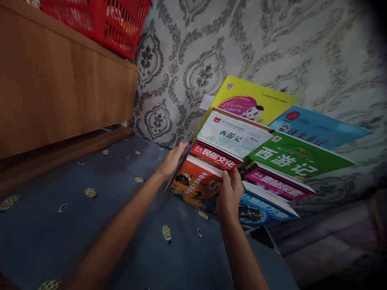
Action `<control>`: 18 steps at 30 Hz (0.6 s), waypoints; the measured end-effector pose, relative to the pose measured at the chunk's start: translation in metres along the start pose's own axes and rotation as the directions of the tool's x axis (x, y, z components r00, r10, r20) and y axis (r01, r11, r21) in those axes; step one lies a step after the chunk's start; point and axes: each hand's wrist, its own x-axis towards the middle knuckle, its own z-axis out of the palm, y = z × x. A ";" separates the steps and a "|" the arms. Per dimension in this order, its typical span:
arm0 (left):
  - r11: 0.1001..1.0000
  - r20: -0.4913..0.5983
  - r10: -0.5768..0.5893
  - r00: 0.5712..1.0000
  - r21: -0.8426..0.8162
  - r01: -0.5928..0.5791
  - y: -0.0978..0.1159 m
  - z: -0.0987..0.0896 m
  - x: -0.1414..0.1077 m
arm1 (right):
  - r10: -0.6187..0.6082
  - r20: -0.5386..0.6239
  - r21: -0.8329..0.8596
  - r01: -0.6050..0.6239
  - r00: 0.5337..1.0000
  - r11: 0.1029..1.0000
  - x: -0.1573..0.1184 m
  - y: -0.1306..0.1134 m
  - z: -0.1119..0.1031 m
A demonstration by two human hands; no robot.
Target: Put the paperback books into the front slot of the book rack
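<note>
Two rows of books stand tiered against the wall. The left row has a yellow book [256, 96] at the back, a white book [232, 135], a red book [208, 155] and an orange book [193, 181] in front. My left hand [174, 160] lies against the left edge of this row. My right hand [230, 193] grips the orange book's right edge, thumb and fingers pressed together. In the right row are a light blue book [320, 125], a green book [296, 157], a magenta book [275, 183] and a blue book [263, 209].
A dark blue cloth [121, 225] with pineapple prints covers the surface. At the left stands a wooden cabinet [66, 80] with a red basket [96, 20] on top. Patterned wallpaper [205, 72] rises behind. A dark flat object [262, 237] lies near the blue book.
</note>
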 end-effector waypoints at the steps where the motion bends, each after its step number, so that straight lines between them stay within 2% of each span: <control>1: 1.000 -0.011 -0.017 1.000 0.013 0.017 0.002 -0.005 0.000 | 0.000 0.000 0.000 0.000 1.000 1.000 -0.001 -0.001 0.000; 3: 0.995 -0.006 -0.072 0.997 0.068 0.073 0.007 -0.013 0.001 | 0.005 0.001 -0.007 -0.005 1.000 1.000 -0.003 -0.001 -0.001; 6: 0.967 0.076 -0.139 0.987 0.226 0.118 0.014 -0.023 0.000 | 0.041 -0.004 -0.033 -0.041 0.999 0.999 -0.005 0.000 -0.003; 9: 0.926 0.231 -0.077 0.970 0.377 -0.016 0.019 -0.026 -0.001 | 0.081 -0.022 -0.051 -0.082 0.996 0.995 -0.005 0.004 -0.005; 12: 0.886 0.361 -0.022 0.932 0.439 -0.149 0.018 -0.025 -0.003 | 0.086 -0.026 -0.073 -0.088 0.996 0.993 -0.005 0.007 -0.005; 14: 0.866 0.391 -0.009 0.920 0.463 -0.188 0.016 -0.023 -0.005 | 0.075 -0.022 -0.091 -0.076 0.997 0.993 -0.005 0.008 -0.005; 18: 0.831 0.375 0.018 0.927 0.510 -0.222 0.013 -0.021 -0.006 | 0.054 -0.048 -0.125 -0.060 0.997 0.990 -0.004 0.013 -0.005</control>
